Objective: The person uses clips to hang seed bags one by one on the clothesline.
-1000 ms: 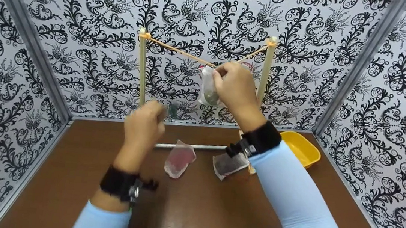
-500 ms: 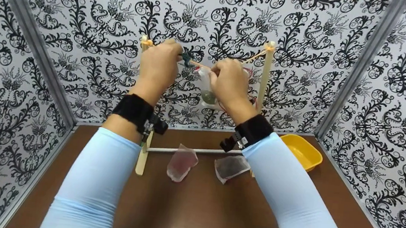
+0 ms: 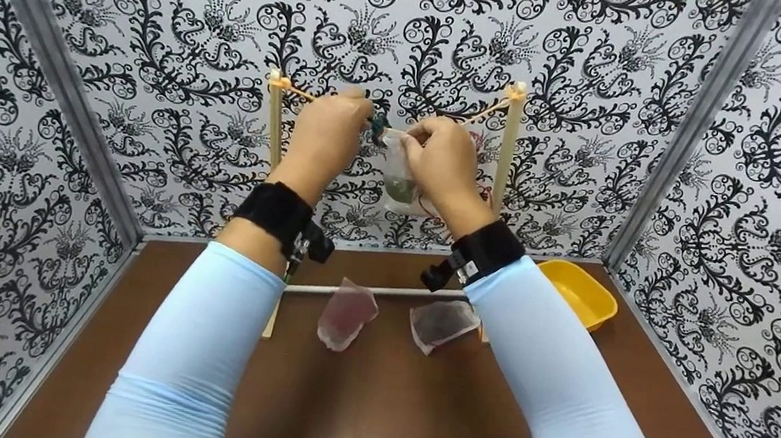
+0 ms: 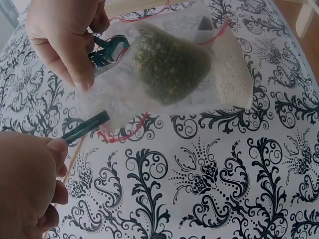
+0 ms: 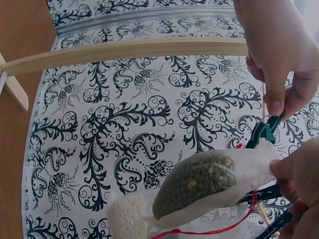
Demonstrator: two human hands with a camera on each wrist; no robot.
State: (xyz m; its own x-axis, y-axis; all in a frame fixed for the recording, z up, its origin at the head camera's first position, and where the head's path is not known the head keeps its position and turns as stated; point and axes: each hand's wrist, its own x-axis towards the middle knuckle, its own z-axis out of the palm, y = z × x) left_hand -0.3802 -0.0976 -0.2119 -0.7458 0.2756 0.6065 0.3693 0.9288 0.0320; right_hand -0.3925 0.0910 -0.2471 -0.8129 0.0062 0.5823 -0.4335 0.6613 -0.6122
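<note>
A dark green clothespin (image 5: 266, 130) is pinched in my left hand (image 3: 330, 136), right at the top of a white mesh pouch (image 3: 400, 180). My right hand (image 3: 446, 159) pinches that pouch by its upper end, close to the sagging orange cord (image 3: 485, 115). Green stuff with pale bits fills the pouch's lower part, and a red drawstring (image 5: 214, 232) trails from it. Behind it in the left wrist view hangs another pouch with white grains (image 4: 232, 69). A further green clip (image 4: 107, 50) shows beside my right fingers.
Two wooden posts (image 3: 506, 151) carry the cord, joined low by a white bar (image 3: 397, 291). A reddish pouch (image 3: 347, 316) and a dark pouch (image 3: 443, 324) lie on the brown table (image 3: 371, 405). A yellow basin (image 3: 582, 297) stands at the right, before the patterned wall.
My left hand has risen from low on the left to the cord with the clothespin, then moved right to the pouch's top. The right hand has kept its pinch on the pouch.
</note>
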